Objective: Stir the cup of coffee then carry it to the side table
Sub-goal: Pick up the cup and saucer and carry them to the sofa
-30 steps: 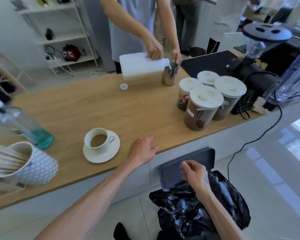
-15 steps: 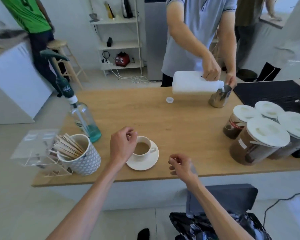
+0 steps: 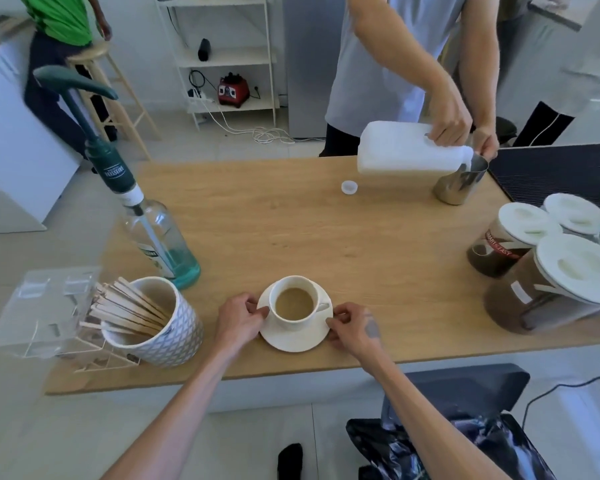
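A white cup (image 3: 295, 303) of milky coffee stands on a white saucer (image 3: 293, 339) near the front edge of the wooden counter (image 3: 326, 230). My left hand (image 3: 239, 318) pinches the saucer's left rim. The fingers of my right hand (image 3: 352, 329) grip the saucer's right rim, just below the cup's handle. Cup and saucer rest on the counter.
A patterned mug of wooden stir sticks (image 3: 153, 320) stands left of the saucer, with a clear stand (image 3: 39, 306) and a pump bottle (image 3: 153, 233) nearby. Lidded coffee jars (image 3: 548, 285) crowd the right. Across the counter a person pours milk from a jug (image 3: 409, 152) into a steel pitcher (image 3: 459, 185). A bin with a black bag (image 3: 458, 427) sits below.
My right hand came up from the bin to the saucer's right rim. My left hand moved from the counter edge, past the cup, onto the saucer's left rim.
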